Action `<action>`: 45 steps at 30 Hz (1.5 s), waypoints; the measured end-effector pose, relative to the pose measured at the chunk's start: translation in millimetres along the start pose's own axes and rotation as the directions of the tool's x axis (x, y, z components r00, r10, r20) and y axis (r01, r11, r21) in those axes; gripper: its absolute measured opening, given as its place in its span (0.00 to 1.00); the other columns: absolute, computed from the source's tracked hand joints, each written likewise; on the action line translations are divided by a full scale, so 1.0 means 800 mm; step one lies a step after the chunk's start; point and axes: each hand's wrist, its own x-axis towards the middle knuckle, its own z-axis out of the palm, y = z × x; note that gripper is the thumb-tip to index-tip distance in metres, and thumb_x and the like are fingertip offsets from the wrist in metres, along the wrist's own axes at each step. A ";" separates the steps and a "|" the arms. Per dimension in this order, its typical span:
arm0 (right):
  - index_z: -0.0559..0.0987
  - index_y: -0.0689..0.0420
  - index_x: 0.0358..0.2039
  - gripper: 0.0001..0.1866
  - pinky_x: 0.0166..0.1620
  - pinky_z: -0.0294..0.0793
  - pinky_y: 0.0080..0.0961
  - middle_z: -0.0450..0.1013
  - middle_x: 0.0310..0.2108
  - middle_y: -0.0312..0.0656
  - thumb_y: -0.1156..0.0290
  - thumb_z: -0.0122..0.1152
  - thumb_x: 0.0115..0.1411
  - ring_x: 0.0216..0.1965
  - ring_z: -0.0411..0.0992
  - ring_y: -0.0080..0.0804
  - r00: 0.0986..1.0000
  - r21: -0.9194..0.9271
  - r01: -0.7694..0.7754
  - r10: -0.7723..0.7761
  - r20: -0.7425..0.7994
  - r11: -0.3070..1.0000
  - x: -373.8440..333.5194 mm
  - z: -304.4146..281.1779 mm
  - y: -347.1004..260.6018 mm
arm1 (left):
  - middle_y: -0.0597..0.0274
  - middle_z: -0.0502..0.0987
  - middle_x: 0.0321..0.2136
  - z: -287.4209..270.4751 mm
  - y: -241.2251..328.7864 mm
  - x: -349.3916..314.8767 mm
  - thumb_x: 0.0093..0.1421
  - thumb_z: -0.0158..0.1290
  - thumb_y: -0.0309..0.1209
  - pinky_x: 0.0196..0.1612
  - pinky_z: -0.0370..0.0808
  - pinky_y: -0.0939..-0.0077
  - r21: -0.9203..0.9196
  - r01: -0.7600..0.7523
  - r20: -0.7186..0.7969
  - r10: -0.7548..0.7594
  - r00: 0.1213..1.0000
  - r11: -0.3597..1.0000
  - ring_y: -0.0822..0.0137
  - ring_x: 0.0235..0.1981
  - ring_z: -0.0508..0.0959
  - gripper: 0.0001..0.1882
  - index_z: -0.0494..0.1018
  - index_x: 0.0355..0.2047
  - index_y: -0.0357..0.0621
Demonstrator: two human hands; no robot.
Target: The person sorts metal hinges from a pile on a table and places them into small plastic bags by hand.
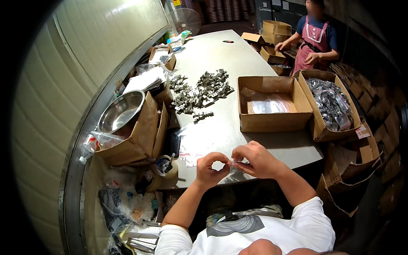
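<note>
At the near edge of the table, my left hand (212, 171) and my right hand (256, 160) meet, thumbs and fingertips pinched together. Between them is a small, clear piece of plastic (232, 162) that looks like a little bag; the fingers cover most of it. Just beyond my left hand, thin printed slips or clear bags (196, 146) lie spread on the tabletop. Farther off is a loose heap of small metal clips or brackets (204, 91), with a few (202, 115) lying at its near side.
An open cardboard box (276, 123) holding clear bags stands right of centre. Beside it, another box (321, 132) is full of bagged metal parts. On the left, a steel bowl (122, 111) rests on a carton, near a tape roll (169, 169). A person in a red apron (312, 46) stands far right.
</note>
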 end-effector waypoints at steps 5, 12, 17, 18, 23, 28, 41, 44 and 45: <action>0.74 0.54 0.33 0.07 0.40 0.65 0.33 0.74 0.29 0.37 0.74 0.62 0.54 0.32 0.73 0.37 0.995 -0.146 0.088 -0.079 0.067 0.985 -0.002 -0.001 -0.008 | 0.56 0.78 0.27 0.001 0.011 0.000 0.50 0.59 0.11 0.36 0.76 0.78 -0.007 -0.006 0.030 0.007 1.000 1.000 0.71 0.30 0.79 0.21 0.59 0.34 0.41; 0.72 0.57 0.35 0.07 0.43 0.65 0.37 0.73 0.35 0.43 0.74 0.59 0.56 0.38 0.72 0.44 0.997 -0.230 0.054 -0.042 0.060 0.972 -0.014 -0.002 -0.006 | 0.54 0.78 0.27 -0.001 0.014 -0.001 0.51 0.58 0.11 0.33 0.73 0.80 -0.099 0.015 0.010 -0.014 1.000 0.995 0.72 0.29 0.77 0.23 0.54 0.31 0.45; 0.71 0.57 0.33 0.06 0.43 0.64 0.37 0.72 0.35 0.42 0.76 0.58 0.55 0.38 0.70 0.43 0.998 -0.298 -0.057 0.064 0.012 0.953 -0.049 -0.020 0.009 | 0.54 0.77 0.28 -0.006 0.001 -0.009 0.52 0.57 0.10 0.33 0.70 0.80 -0.436 0.092 -0.153 -0.174 0.973 0.895 0.73 0.29 0.74 0.23 0.54 0.31 0.46; 0.70 0.57 0.33 0.06 0.42 0.64 0.37 0.72 0.34 0.42 0.76 0.58 0.56 0.38 0.70 0.43 0.998 -0.314 -0.063 0.059 -0.025 0.947 -0.055 -0.020 0.013 | 0.54 0.77 0.28 -0.001 -0.001 -0.008 0.52 0.57 0.10 0.33 0.70 0.80 -0.477 0.106 -0.175 -0.212 0.962 0.873 0.73 0.29 0.74 0.23 0.55 0.31 0.46; 0.70 0.60 0.30 0.07 0.34 0.67 0.39 0.70 0.29 0.47 0.76 0.61 0.55 0.30 0.70 0.48 0.954 -0.325 -0.185 0.091 -0.285 0.927 -0.060 -0.044 0.014 | 0.57 0.78 0.29 0.015 -0.013 -0.013 0.56 0.57 0.16 0.39 0.76 0.78 -0.447 0.212 -0.206 -0.331 0.921 0.869 0.71 0.33 0.79 0.16 0.62 0.37 0.41; 0.70 0.59 0.31 0.06 0.27 0.70 0.23 0.70 0.23 0.38 0.74 0.49 0.67 0.22 0.71 0.24 0.645 -0.296 -0.507 0.129 -0.753 0.810 -0.066 -0.158 0.049 | 0.50 0.79 0.35 -0.020 -0.074 -0.018 0.58 0.55 0.26 0.39 0.77 0.69 0.333 0.537 -0.169 -0.512 0.842 0.775 0.58 0.35 0.80 0.11 0.73 0.41 0.36; 0.69 0.64 0.50 0.20 0.57 0.65 0.43 0.67 0.51 0.56 0.74 0.58 0.58 0.53 0.67 0.54 0.761 -0.693 -0.484 -0.134 -0.635 0.533 -0.063 -0.197 0.163 | 0.56 0.76 0.33 -0.051 -0.162 -0.048 0.53 0.57 0.26 0.43 0.72 0.59 0.819 0.381 -0.275 -0.289 0.917 0.430 0.54 0.40 0.74 0.04 0.79 0.29 0.40; 0.76 0.61 0.40 0.14 0.50 0.70 0.38 0.74 0.39 0.49 0.76 0.63 0.52 0.44 0.72 0.48 0.938 -0.461 -0.236 0.077 -0.337 0.855 -0.019 -0.062 0.106 | 0.57 0.75 0.25 -0.050 -0.141 -0.047 0.54 0.59 0.26 0.35 0.73 0.66 0.797 0.339 -0.342 -0.089 0.935 0.500 0.59 0.29 0.74 0.04 0.80 0.29 0.38; 0.77 0.61 0.41 0.14 0.44 0.74 0.34 0.75 0.36 0.46 0.74 0.65 0.52 0.38 0.74 0.42 0.944 -0.247 -0.276 0.214 -0.251 0.929 -0.017 -0.022 0.103 | 0.59 0.76 0.24 -0.042 -0.139 -0.047 0.57 0.59 0.28 0.32 0.72 0.71 0.524 0.447 -0.473 -0.188 0.861 0.725 0.65 0.26 0.74 0.06 0.79 0.30 0.37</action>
